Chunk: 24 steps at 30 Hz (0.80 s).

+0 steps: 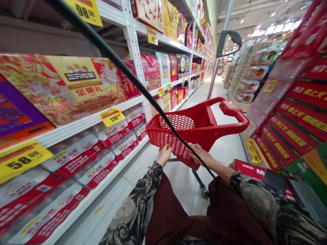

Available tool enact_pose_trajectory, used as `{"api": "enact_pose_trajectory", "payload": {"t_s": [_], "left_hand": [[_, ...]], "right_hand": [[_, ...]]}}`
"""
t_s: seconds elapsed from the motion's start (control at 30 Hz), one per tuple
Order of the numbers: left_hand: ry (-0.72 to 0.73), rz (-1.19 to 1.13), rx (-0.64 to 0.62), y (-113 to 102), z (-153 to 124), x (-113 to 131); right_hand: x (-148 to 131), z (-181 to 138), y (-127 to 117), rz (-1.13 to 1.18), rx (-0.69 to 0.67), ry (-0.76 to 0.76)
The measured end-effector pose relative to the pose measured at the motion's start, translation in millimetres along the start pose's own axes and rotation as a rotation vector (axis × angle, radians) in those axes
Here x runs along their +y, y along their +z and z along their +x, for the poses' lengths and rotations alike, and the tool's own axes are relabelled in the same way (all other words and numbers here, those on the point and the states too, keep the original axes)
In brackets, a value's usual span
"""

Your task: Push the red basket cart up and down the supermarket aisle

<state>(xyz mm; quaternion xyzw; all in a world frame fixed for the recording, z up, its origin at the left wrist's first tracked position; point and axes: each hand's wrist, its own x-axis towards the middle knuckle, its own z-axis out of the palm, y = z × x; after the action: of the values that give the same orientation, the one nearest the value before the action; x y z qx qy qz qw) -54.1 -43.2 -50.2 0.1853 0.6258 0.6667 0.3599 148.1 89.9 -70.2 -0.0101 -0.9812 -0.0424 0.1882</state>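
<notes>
A red plastic shopping cart point(176, 144) with a latticed basket stands in front of me, turned sideways, its handle point(236, 117) to the right. My left hand point(165, 154) is closed at the lower left of the basket's near side, fingers curled against the lattice. On the near side further right, my right hand point(200, 153) grips the basket wall, its fingertips partly hidden against it. A dark cable point(143, 88) crosses the view in front of the basket and my right hand. The basket's inside is only partly visible.
Shelving on the left holds gift boxes point(76, 81), bottled-water packs point(87, 163) and yellow price tags point(113, 117). Stacked red cartons point(293, 119) line the right. A metal pole with a dark grip point(228, 44) rises behind the cart. The tiled floor point(127, 194) runs down the aisle.
</notes>
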Motion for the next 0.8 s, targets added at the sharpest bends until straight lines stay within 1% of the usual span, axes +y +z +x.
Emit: {"api": "enact_pose_trajectory", "payload": {"t_s": [0.07, 0.17, 0.2, 0.27, 0.33, 0.4, 0.47, 0.53, 0.57, 0.63, 0.73, 0.8], "left_hand": [[0.003, 0.071, 0.036, -4.3, 0.2, -7.3], [0.014, 0.147, 0.061, -6.9, -0.1, -12.6], [0.024, 0.168, 0.063, -6.4, 0.0, -13.2], [0.07, 0.227, 0.037, -3.8, 0.5, -14.3], [0.13, 0.297, -0.013, -0.9, 1.1, -17.1], [0.177, 0.337, -0.056, 0.1, 1.8, -22.3], [0.193, 0.32, -0.077, -2.3, 3.2, -28.5], [0.203, 0.3, -0.08, -7.7, 5.9, -33.1], [0.206, 0.306, -0.075, -10.9, 7.9, -34.0], [0.215, 0.397, -0.054, -16.8, 12.7, -32.9], [0.246, 0.699, -0.032, -21.4, 19.9, -26.2], [0.287, 0.901, -0.025, -21.8, 23.1, -22.0]], "right_hand": [[2.7, 15.1, -4.1, 0.02, 0.051, 0.0], [10.3, 50.1, -15.7, 0.029, 0.161, 0.043], [12.0, 60.4, -16.3, 0.032, 0.169, 0.047], [11.9, 71.9, -9.4, 0.053, 0.135, 0.03], [6.8, 68.7, 6.9, 0.084, 0.081, 0.001], [-1.3, 54.8, 26.6, 0.104, 0.039, -0.023], [-8.5, 40.8, 42.6, 0.107, 0.015, -0.041], [-11.7, 37.7, 49.8, 0.107, 0.002, -0.053], [-11.4, 42.4, 49.7, 0.098, 0.001, -0.068], [-7.8, 63.7, 43.5, 0.053, 0.025, -0.11], [0.5, 108.1, 30.1, -0.046, 0.112, -0.134], [4.1, 128.8, 27.9, -0.076, 0.146, -0.12]]}}
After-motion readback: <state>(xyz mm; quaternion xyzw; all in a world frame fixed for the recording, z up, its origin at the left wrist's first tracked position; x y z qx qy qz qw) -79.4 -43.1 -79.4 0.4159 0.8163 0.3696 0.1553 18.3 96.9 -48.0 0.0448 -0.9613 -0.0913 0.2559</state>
